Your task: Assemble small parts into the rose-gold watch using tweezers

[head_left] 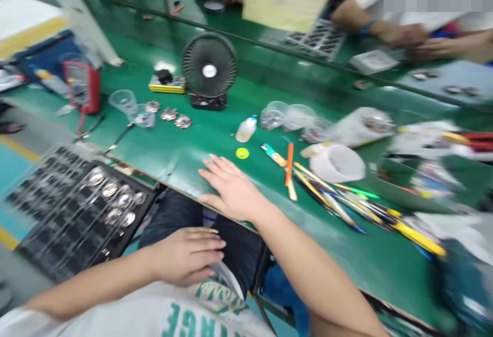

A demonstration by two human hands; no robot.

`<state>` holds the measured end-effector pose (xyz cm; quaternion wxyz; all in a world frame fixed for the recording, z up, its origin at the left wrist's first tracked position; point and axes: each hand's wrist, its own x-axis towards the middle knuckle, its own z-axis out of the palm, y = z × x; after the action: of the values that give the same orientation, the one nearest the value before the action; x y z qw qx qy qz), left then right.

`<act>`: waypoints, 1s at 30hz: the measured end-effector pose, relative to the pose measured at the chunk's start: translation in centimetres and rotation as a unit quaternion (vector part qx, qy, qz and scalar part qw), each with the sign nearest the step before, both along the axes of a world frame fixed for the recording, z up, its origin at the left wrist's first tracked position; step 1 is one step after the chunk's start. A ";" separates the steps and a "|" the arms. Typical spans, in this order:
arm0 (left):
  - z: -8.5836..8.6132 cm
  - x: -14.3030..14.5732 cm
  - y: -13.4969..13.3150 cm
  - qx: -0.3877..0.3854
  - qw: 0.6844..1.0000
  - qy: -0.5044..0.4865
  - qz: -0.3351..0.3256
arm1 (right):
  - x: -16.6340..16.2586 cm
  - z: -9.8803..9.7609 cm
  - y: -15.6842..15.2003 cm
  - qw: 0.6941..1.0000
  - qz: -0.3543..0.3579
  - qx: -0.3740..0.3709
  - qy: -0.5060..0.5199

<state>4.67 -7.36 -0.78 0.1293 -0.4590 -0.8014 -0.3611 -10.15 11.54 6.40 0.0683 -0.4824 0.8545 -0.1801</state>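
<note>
The right hand (231,188) is spread flat, palm down, at the near edge of the glossy green surface (200,147), its fingers loose and released. The left hand (190,255) is above the lap, close to the white shirt with green lettering (208,316), fingers extended and relaxed; its palm is hidden.

Just beyond the right fingertips lies a small yellow-green disc (242,153), with a small translucent bottle with a blue tip (246,129) standing behind it. To their right are a flat orange stick (289,164) and a heap of slim-handled tools (339,203), near a white round tub (337,163).

A black round desk fan (209,67) stands farther back. Left of it, small round metallic parts (169,114) lie near clear plastic cups (124,101) and a red-cased meter (82,86). A black compartmented tray (82,213), left of the lap, holds more shiny round pieces (110,189).
</note>
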 end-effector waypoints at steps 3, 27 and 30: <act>-1.7 0.7 -1.2 -0.036 0.997 -0.056 0.047 | -0.2 -0.5 0.0 0.999 0.022 0.028 0.028; -6.6 4.0 -22.0 -0.093 0.749 -0.197 0.625 | -0.7 -1.5 -1.1 0.978 0.075 -0.158 0.112; -4.2 1.5 -21.3 -0.069 0.774 -0.127 0.616 | -0.6 -1.6 -1.1 0.985 0.065 -0.105 0.118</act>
<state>6.14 -28.66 -5.01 0.1891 0.1751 -0.9446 -0.2032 -10.73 10.48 4.79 -0.0720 -0.5593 0.7997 -0.2059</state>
